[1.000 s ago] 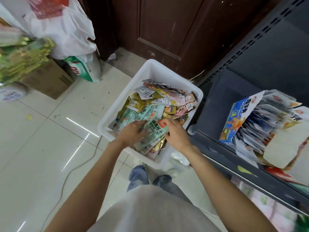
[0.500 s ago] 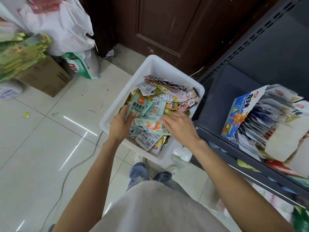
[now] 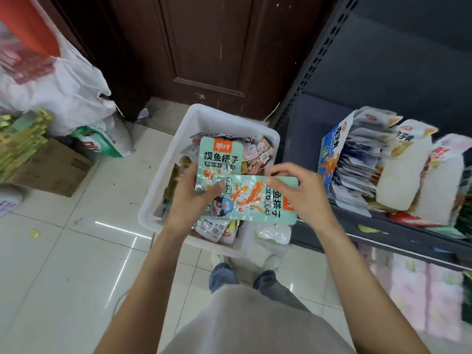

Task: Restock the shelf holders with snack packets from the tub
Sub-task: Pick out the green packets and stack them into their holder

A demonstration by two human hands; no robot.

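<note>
Two mint-green snack packets are up in the air, just above the white tub (image 3: pixel 268 135). The upright packet (image 3: pixel 219 159) stands with its top up, so the big words can be read. The left hand (image 3: pixel 189 200) holds it from below, with the thumb pressed on its front. The sideways packet (image 3: pixel 255 199) lies across the bottom of the first one and touches it. The right hand (image 3: pixel 304 195) pinches its right end between curled fingers (image 3: pixel 277 183) and thumb. So both hands are closed on a packet, one each.

I think the packets are held close like this to stack them into one neat bunch. The sideways one likely needs a turn first, so both face the same way. A neat bunch is easier to slide into a holder.

The tub sits on the floor right under the hands, so it is a short reach down for more. It has many mixed packets in it, so the job looks far from done.

The dark shelf (image 3: pixel 383 226) is just to the right of the tub. On it stand cardboard holders (image 3: pixel 332 154) with rows of packets leaning inside. They are close, so a hand can swing over without a step.

To the left are a white plastic bag (image 3: pixel 63 93) and a brown box (image 3: pixel 53 169) on the tiled floor (image 3: pixel 63 264).
</note>
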